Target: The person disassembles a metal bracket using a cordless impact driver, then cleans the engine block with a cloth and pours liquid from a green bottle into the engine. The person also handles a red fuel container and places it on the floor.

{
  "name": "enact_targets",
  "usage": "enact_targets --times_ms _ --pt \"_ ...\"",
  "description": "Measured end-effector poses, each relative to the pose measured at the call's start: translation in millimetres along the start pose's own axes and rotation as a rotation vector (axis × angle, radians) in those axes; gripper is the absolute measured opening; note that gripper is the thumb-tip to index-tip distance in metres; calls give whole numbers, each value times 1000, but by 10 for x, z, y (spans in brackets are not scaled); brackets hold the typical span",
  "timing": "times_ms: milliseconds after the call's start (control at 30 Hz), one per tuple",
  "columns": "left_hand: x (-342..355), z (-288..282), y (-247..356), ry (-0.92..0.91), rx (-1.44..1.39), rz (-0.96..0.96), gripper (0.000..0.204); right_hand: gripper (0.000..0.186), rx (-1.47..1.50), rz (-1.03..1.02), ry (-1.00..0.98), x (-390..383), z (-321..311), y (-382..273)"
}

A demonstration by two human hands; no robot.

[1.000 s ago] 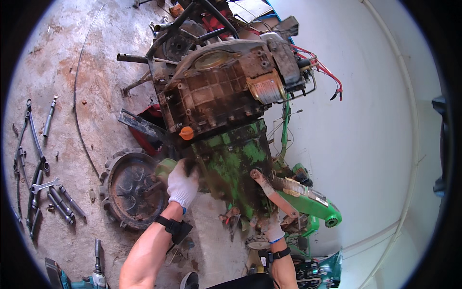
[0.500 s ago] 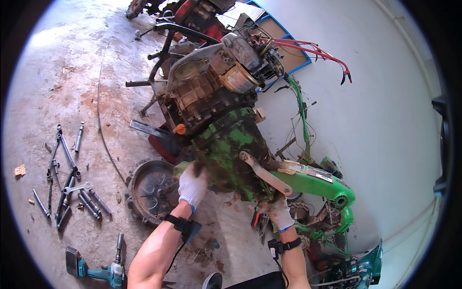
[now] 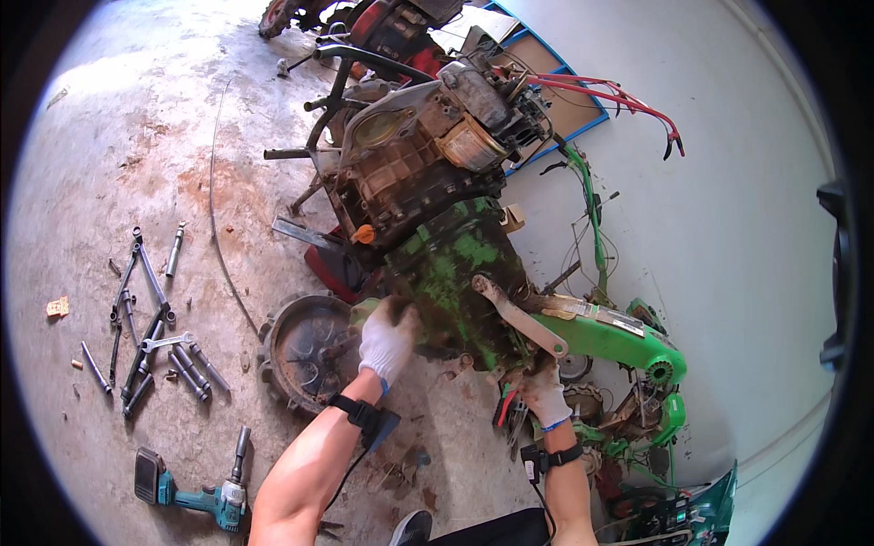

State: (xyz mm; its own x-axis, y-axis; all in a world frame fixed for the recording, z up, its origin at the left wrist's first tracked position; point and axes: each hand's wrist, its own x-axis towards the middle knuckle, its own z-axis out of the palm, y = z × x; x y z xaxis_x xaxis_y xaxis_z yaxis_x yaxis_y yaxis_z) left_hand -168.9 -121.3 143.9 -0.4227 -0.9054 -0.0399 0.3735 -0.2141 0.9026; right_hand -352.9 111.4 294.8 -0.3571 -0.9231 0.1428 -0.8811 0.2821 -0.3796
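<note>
A heavy, oil-stained green gearbox housing (image 3: 460,273) stands in front of me, joined to a rusty engine block (image 3: 401,173). My left hand (image 3: 387,341), in a white glove with dirty fingers, is closed against the housing's left side. At its lower right edge my right hand (image 3: 544,399), also gloved, grips the housing, its fingertips partly hidden. Just above that hand a bare metal lever (image 3: 519,316) crosses the housing, and a green arm (image 3: 605,337) extends right. Beside the right hand is a red-handled tool (image 3: 503,405).
A lugged wheel (image 3: 309,350) lies left of the housing. Several sockets, extension bars and a wrench (image 3: 168,342) are spread on the concrete at left, with a teal cordless impact wrench (image 3: 209,499) nearer. Green machine parts line the white wall (image 3: 728,227); red handlebars (image 3: 628,96) stand behind.
The view has turned slightly, so the whole scene sits further right. Both hands keep their places on the gearbox housing.
</note>
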Motion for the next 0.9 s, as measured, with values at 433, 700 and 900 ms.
enact_targets --times_ms 433,700,900 --pt "56 23 -59 0 -30 -5 36 76 69 88 88 8 -8 -205" --pt "136 61 -151 -64 -90 -81 36 66 -72 174 106 -7 -73 -153" --pt "112 12 -37 -70 -23 -76 37 56 -104 176 10 -14 -95 -180"
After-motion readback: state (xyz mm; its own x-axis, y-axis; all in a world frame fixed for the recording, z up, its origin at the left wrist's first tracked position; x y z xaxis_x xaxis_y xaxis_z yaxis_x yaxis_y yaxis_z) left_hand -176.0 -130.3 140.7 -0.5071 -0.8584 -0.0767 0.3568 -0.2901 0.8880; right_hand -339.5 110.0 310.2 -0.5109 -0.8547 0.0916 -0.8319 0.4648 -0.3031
